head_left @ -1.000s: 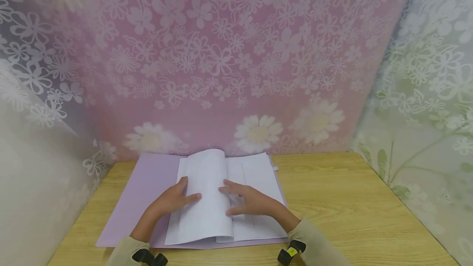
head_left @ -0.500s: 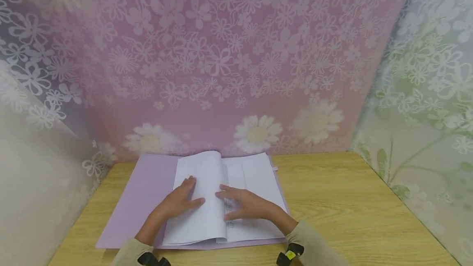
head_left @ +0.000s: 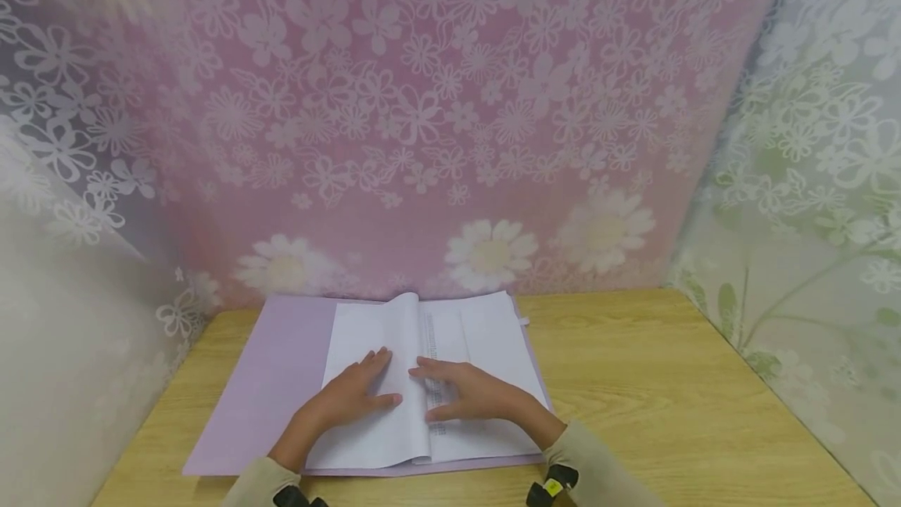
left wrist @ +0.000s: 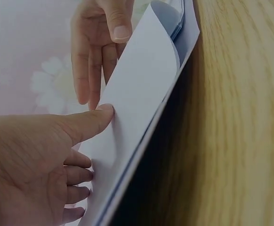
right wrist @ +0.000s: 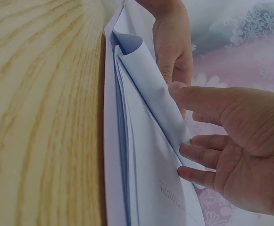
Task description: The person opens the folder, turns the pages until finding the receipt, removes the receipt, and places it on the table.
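Note:
An open lilac folder (head_left: 274, 366) lies on the table with white paper sheets in it. One white sheet (head_left: 352, 327) is turned over to the left and bulges in a soft fold near the middle. My left hand (head_left: 352, 396) rests on that sheet with its fingers spread and the thumb towards the fold. From the other side my right hand (head_left: 475, 391) touches the fold, fingers extended, above a printed page (head_left: 486, 327). In the right wrist view the curled sheet (right wrist: 151, 75) stands up beside the thumb, with more sheets layered under it.
The folder lies on a wood-grain table (head_left: 633, 382) and reaches close to its back edge. Behind it stands a pink flowered wall covering (head_left: 450, 139). A small white tab (head_left: 524, 321) sticks out at the folder's right edge.
The turned sheet has flattened to the left and its bulge has narrowed. My left hand has slid right and slightly down, towards the fold. The right hand has shifted only slightly.

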Available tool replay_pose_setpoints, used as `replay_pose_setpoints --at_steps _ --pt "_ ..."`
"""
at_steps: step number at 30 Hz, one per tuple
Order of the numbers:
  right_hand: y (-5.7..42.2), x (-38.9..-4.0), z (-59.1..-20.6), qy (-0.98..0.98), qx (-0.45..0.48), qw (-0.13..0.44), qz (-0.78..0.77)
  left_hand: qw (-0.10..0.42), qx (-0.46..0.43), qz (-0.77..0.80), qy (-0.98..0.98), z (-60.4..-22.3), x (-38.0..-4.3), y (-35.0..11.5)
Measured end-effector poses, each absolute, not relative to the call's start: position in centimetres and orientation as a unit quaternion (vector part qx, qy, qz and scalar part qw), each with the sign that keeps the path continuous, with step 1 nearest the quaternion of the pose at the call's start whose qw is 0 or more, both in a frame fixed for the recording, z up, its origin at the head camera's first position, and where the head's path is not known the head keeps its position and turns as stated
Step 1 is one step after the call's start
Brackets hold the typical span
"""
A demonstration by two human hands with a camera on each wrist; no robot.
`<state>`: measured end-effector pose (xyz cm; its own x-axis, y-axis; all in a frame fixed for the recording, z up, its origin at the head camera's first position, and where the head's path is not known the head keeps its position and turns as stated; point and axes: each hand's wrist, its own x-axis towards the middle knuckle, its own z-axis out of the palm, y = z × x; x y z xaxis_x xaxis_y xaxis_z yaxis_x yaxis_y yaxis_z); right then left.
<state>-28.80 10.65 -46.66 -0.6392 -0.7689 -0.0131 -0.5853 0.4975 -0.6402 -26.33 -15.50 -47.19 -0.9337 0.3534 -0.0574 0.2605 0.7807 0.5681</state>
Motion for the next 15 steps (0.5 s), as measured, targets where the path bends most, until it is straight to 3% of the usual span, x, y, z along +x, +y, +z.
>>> replay_pose_setpoints --at_steps 10,15 --pt "11.5 -29.5 -46.1 0.854 -0.393 0.137 -0.312 0.091 0.157 0.269 0.946 -48.1 -26.6 -15.6" --pt "13.4 -31.0 -45.0 0.854 -0.379 0.103 -0.341 0.09 0.156 0.264 0.948 -48.2 -26.6 -15.5"
